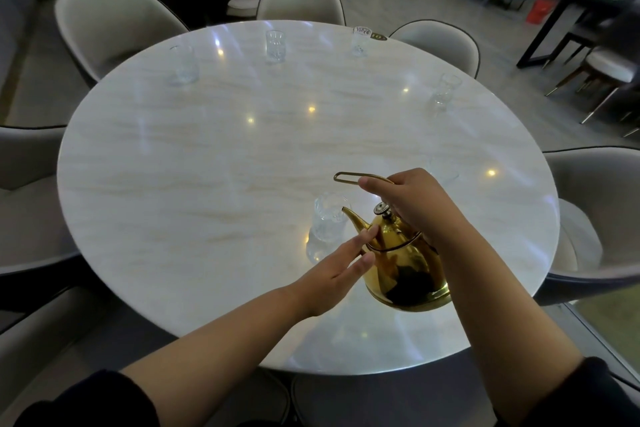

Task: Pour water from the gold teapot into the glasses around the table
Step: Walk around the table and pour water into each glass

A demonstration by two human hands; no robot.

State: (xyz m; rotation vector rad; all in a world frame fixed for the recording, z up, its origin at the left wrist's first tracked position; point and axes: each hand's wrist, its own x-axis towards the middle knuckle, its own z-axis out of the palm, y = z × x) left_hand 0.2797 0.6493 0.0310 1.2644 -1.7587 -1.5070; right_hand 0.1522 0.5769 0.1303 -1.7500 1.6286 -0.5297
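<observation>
My right hand point(412, 201) grips the thin wire handle of the gold teapot point(405, 267), held above the near right part of the round marble table point(207, 184). The pot tilts left, its spout tip at the rim of the nearest clear glass point(327, 222). My left hand point(332, 274) reaches in with straight fingers touching the pot's side below the spout. More clear glasses stand around the far edge: one at the far left point(183, 64), one at the back point(275, 45), another at the back right point(360, 40), one at the right point(445, 92). A faint glass point(445, 172) sits behind my right hand.
Pale upholstered chairs ring the table, among them one at the far left point(110, 21), one at the back point(301, 0) and one at the right point(602, 218). A dark table with stools point(595, 55) stands at the far right, with a red bin point(540, 10) beyond it.
</observation>
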